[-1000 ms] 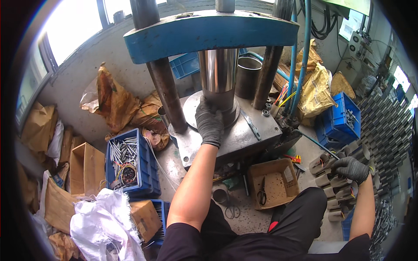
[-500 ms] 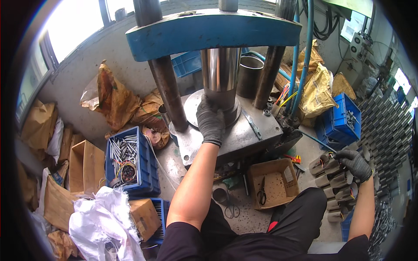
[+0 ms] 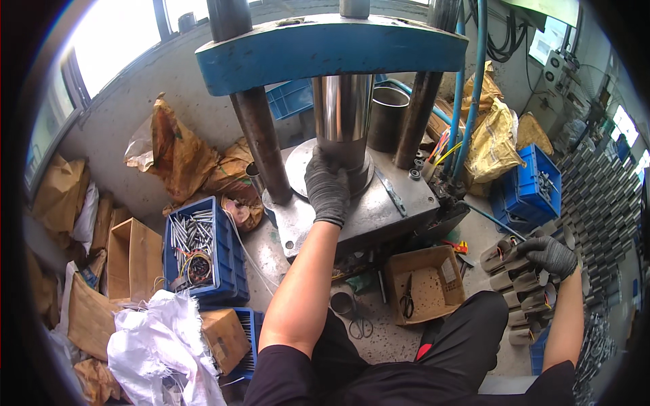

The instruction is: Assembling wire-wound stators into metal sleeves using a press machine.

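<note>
My left hand (image 3: 328,186), in a dark grey knit glove, is closed against a dull grey metal cylinder (image 3: 353,153) under the shiny ram (image 3: 342,108) of a press. That cylinder stands on a round plate (image 3: 296,169) on the press bed (image 3: 420,197); my palm and fingers hide part of it. Out to the right, my gloved right hand (image 3: 552,258) is wrapped round the end of a blue lever (image 3: 493,220) running from the press's right side. The blue crosshead (image 3: 332,54) spans the columns above.
Cut metal tubes (image 3: 521,298) lie beneath my right hand, with stacked tubes (image 3: 596,196) beyond. A cardboard box (image 3: 433,308) holding scissors (image 3: 407,301) sits before the press. Left are a blue crate (image 3: 230,271) of metal pins and a white sack (image 3: 162,345). Hoses (image 3: 474,101) rise at right.
My right hand and the lever's end have shifted very slightly downward. My left hand stays in place at the cylinder, and the ram shows no clear movement.
</note>
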Available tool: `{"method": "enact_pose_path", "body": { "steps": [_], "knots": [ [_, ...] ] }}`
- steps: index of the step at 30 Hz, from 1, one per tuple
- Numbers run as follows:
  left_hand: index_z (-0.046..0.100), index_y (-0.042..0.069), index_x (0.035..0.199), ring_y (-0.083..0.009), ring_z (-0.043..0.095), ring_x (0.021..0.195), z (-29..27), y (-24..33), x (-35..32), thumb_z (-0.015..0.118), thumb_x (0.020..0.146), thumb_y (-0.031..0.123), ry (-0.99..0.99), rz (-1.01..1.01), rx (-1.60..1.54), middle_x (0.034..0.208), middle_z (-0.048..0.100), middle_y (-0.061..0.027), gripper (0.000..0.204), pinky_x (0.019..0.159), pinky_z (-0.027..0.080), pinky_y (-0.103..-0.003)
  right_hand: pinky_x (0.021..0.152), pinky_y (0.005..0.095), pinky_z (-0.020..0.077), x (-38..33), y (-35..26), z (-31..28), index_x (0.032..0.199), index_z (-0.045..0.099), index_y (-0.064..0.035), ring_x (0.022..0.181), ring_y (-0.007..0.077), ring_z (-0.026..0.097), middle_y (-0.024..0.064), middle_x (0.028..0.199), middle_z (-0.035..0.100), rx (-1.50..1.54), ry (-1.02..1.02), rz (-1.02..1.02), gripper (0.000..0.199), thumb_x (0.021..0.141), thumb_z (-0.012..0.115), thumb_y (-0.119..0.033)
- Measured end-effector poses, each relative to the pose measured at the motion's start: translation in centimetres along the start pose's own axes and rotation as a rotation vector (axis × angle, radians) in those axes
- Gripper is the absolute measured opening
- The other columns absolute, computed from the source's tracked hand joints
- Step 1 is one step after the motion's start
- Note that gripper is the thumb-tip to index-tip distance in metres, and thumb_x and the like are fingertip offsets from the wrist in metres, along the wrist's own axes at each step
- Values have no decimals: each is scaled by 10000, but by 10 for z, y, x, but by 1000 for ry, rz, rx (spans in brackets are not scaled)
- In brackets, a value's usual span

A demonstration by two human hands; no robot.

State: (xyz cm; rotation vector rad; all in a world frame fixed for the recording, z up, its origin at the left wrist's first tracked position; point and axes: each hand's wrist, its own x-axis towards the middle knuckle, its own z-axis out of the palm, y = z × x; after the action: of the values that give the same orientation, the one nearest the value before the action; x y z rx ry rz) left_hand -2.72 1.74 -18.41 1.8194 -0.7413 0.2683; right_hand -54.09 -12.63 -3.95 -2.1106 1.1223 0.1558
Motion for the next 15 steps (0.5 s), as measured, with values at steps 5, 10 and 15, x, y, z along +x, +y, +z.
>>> {"method": "enact_pose_path", "body": {
  "steps": [5,10,15],
  "knots": [
    [430,-14,1496,-353,640,1197,-1,2,0,727,821,23,-13,-1,-16,1314,612,-247,738,1034,517,-429,735,301,582,2,3,5,1225,717,-17,785,131,693,58,1016,746,153,193,-100,350,896,613,-72],
    [446,-7,1486,-360,642,1181,-7,6,-1,727,821,31,-4,-16,71,1295,619,-245,723,1027,516,-434,787,288,574,-1,-12,5,1216,722,-8,895,134,692,81,1082,746,-2,-81,93,344,897,626,-92],
    [448,-3,1486,-361,643,1175,-3,7,-1,722,824,37,-13,-9,-16,1281,623,-243,718,1022,519,-435,737,289,587,0,18,8,1198,743,-35,832,124,700,73,1032,758,152,116,-144,341,881,626,-81]
  ]
}}
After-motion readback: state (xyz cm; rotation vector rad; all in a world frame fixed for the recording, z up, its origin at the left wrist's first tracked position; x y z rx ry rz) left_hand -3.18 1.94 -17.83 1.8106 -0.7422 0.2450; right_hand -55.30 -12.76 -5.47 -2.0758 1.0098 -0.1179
